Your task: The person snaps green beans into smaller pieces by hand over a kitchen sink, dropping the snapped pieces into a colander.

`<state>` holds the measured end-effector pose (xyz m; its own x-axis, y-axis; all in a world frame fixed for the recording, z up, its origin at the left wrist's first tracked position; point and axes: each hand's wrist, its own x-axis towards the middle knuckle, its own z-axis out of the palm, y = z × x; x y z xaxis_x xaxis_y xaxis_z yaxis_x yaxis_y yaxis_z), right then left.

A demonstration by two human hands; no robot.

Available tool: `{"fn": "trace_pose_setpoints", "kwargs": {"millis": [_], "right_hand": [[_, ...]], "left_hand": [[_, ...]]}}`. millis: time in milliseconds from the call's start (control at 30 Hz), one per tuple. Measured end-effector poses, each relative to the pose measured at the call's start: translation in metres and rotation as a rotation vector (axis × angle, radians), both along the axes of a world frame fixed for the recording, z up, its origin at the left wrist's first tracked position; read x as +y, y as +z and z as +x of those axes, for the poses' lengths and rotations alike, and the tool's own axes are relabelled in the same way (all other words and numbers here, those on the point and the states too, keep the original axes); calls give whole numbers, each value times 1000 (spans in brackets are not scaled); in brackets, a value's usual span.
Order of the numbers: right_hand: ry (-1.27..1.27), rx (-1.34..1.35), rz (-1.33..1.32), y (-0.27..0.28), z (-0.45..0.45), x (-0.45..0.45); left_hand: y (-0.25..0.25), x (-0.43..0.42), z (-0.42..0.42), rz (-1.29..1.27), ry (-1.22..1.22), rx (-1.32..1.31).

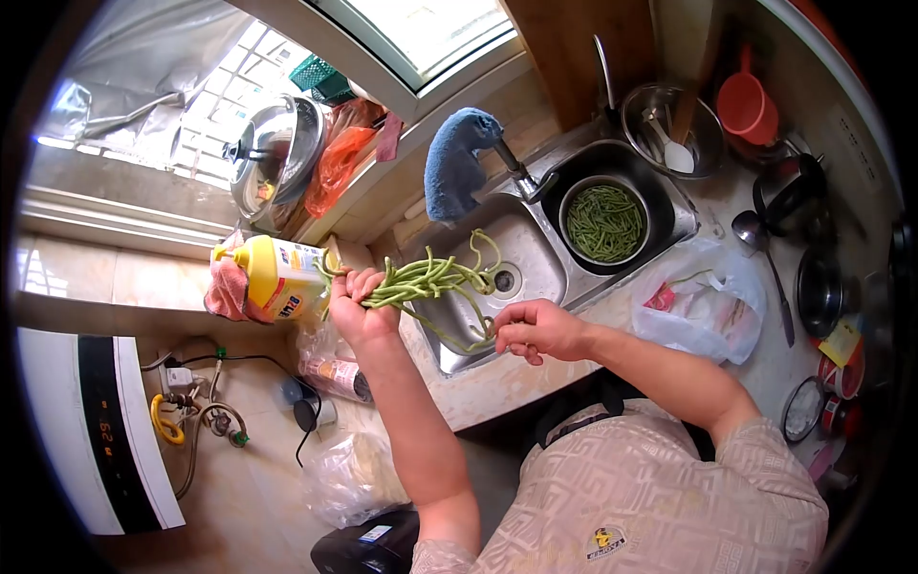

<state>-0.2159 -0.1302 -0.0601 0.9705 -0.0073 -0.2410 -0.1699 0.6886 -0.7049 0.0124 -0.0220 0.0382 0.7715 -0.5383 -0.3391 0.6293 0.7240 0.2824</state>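
Observation:
A bunch of long green beans (pixel 430 279) is gripped in my left hand (pixel 360 304), its loose ends hanging over the left sink basin (pixel 535 251). My right hand (pixel 537 330) is closed at the basin's front edge, its fingertips pinching the end of a bean that curls down from the bunch. In the right basin stands a round metal pot (pixel 571 198) with many short pieces of green bean (pixel 605 223) in it. Beside my left hand is a yellow detergent bottle (pixel 277 273).
A blue cloth (pixel 459 163) hangs on the faucet (pixel 521 177). Right of the sink are a white plastic bag (pixel 708 306), a metal bowl (pixel 708 134) with utensils, a red scoop (pixel 746 105) and a ladle (pixel 751 228). A glass lid (pixel 287 143) stands by the window.

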Motion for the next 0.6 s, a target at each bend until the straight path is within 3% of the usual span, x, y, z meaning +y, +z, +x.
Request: {"fn": "trace_pose_setpoints", "kwargs": {"millis": [100,233,433,533,600], "right_hand": [[-108,-41,-228,7,4,0],[-19,-105,-445,6,-1,-12],[157,-145,-544,-4,-7,-12],[81,-188,-756,-8,-8,-9],[89,-77,-528,-9,-10,-8]], "left_hand": [[1,-4,-3,17,-30,9],[0,-2,2,28,-38,-13],[5,-3,4,11,-53,-49],[9,-6,-2,9,-56,-50],[7,-4,2,-9,-61,-45]]}}
